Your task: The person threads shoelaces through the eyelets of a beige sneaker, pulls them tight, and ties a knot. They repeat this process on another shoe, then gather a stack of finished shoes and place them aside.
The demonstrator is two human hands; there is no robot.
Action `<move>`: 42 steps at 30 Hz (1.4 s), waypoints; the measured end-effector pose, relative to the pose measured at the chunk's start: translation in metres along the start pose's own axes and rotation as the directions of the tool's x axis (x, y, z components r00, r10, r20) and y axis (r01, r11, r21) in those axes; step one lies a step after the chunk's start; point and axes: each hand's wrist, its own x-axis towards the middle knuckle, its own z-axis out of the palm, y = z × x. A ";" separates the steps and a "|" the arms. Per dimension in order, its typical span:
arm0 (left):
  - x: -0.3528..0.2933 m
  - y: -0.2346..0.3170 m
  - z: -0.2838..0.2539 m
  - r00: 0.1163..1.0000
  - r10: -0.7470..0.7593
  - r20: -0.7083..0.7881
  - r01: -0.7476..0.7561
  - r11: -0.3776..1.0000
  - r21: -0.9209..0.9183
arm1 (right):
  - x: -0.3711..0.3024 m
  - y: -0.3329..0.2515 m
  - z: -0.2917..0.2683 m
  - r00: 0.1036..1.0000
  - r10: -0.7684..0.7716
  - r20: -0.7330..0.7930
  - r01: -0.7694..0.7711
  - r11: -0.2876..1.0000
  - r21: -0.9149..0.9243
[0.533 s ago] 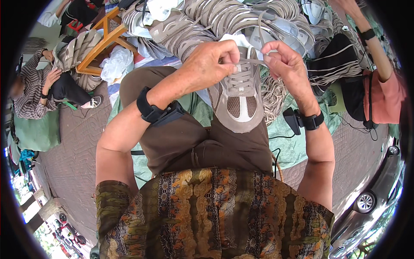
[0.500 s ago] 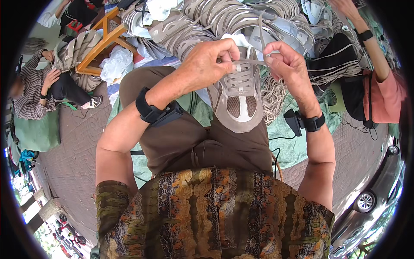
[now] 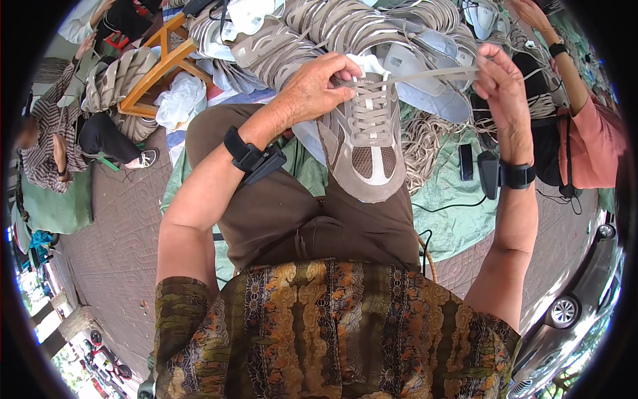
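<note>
Lace drawn out to the right

Right hand (image 3: 500,83) has swung outward from beside the eyelets, now pinching the grey-beige lace (image 3: 432,75) well clear of the shoe (image 3: 377,178); lace runs nearly straight between. Left hand (image 3: 322,88) remains at the upper left eyelets, fingers narrow; can't tell if on lace or shoe edge. Shoe sits over the right thigh (image 3: 392,223), toe toward the wearer. Slack looks mostly taken up; lacing seems near the top.

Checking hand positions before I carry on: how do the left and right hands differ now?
The left hand is at the shoe, by its left edge; the right hand is out to the right, clear of it. The right hand pinches an outstretched lace; what the left hand pinches, if anything, is unclear. Both have curled fingers and black wrist straps.
</note>
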 end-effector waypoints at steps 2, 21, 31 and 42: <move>0.001 0.001 -0.001 0.998 0.035 0.044 -0.038 0.997 0.065 | 0.013 0.002 -0.020 1.000 0.000 -0.016 -0.001 0.999 -0.047; -0.016 0.010 -0.023 0.963 -0.241 0.121 0.212 0.954 0.210 | -0.036 0.019 -0.028 0.925 -0.369 0.090 0.241 0.386 -0.891; -0.015 0.001 -0.026 0.985 -0.134 0.113 0.113 0.978 0.176 | -0.025 0.081 0.066 0.807 -0.295 0.512 0.489 -0.154 -0.859; -0.012 0.002 -0.065 0.988 0.108 0.108 -0.146 0.880 0.452 | -0.028 0.042 0.002 0.855 -0.371 0.362 0.304 -0.207 -0.930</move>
